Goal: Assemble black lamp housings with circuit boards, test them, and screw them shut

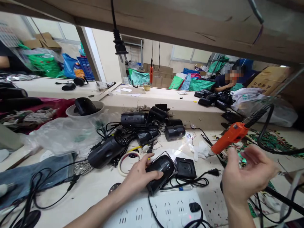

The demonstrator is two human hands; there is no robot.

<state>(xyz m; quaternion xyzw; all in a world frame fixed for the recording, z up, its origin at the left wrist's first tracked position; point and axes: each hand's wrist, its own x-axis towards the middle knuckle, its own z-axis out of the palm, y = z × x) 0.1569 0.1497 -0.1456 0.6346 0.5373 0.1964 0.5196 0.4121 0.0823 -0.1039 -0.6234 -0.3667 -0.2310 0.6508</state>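
Observation:
My left hand (142,171) is wrapped over a glossy black cylindrical device (161,172), thumb along its near side and fingers on the far side. The device lies tilted on the bench beside a square black base (185,167), and a cord runs from it. My right hand (247,174) is raised at the right, fingers loosely curled and thumb apart, with nothing seen in it. Just beyond it an orange electric screwdriver (229,138) hangs at a slant, its tip pointing down to the left; the hand appears apart from it.
A white power strip (163,210) with a black plug (194,207) lies in front. Nearby are a small screwdriver (181,189), a tape roll (123,163), several black housings (106,152), a dish of screws (83,167) and circuit boards (273,142). A plug (120,44) hangs overhead; a person (225,80) sits beyond.

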